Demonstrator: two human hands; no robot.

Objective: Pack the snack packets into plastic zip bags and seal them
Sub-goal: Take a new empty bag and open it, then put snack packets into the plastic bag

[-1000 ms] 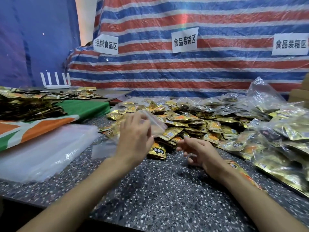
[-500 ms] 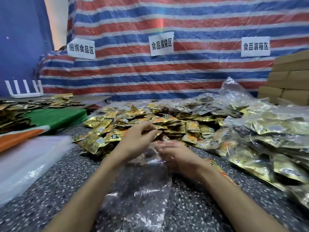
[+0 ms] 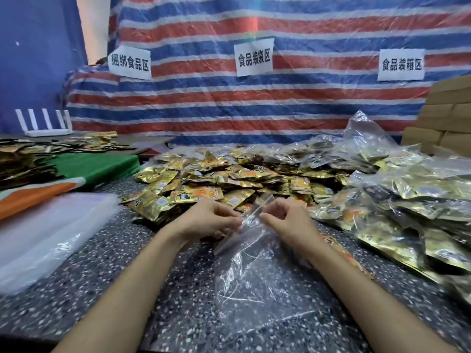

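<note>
Both hands meet over the near edge of the speckled table. Left hand has its fingers curled and pinches one side of the mouth of a clear zip bag between thumb and fingertips. Right hand pinches the other side of the mouth in the same way, with its thumb pointing toward the left hand. The bag's top edge stands up between the two hands. Its crumpled body trails toward the person and lies on the table between the forearms. I cannot tell if the mouth is parted or closed.

Just beyond the hands lies a heap of loose gold snack packets, several printed in orange. To the right, filled clear bags of the same packets are piled up, with cardboard boxes stacked behind them. To the left, a flat stack of empty plastic bags lies beside a green, white and orange cloth. More packets lie on that cloth, and a white router stands farther back. A red, white and blue striped tarp hangs behind the table, bearing three paper signs.
</note>
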